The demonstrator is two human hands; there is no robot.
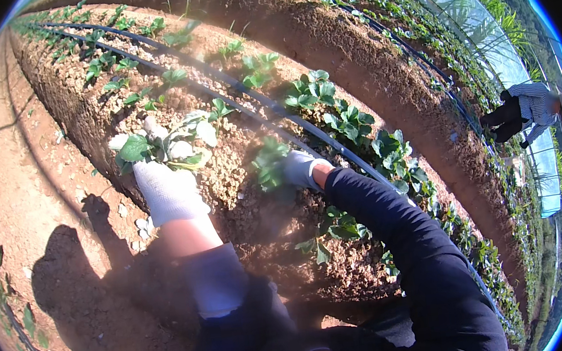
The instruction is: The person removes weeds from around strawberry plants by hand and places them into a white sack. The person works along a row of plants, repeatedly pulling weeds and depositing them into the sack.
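Observation:
My left hand (pixel 168 191), in a white knit glove, is closed around a bunch of loose strawberry leaves (pixel 135 148). Some of them show pale undersides, and stems stick out past the thumb side. The bunch is held over the shoulder of a raised soil bed (pixel 230 181). My right hand (pixel 302 168), also gloved, reaches down beside a strawberry plant (pixel 270 163) growing in the bed. Its fingers are blurred and partly hidden at the leaves, so their grip is unclear. Two dark drip hoses (pixel 273 105) run along the bed just beyond this hand.
More strawberry plants (pixel 347 117) grow along the bed. A dirt furrow (pixel 53 163) lies at the left, with my shadow across it. Another furrow (pixel 350 55) separates further planted rows. At the far right a person (pixel 531 108) in a hat stands near plastic sheeting (pixel 470 17).

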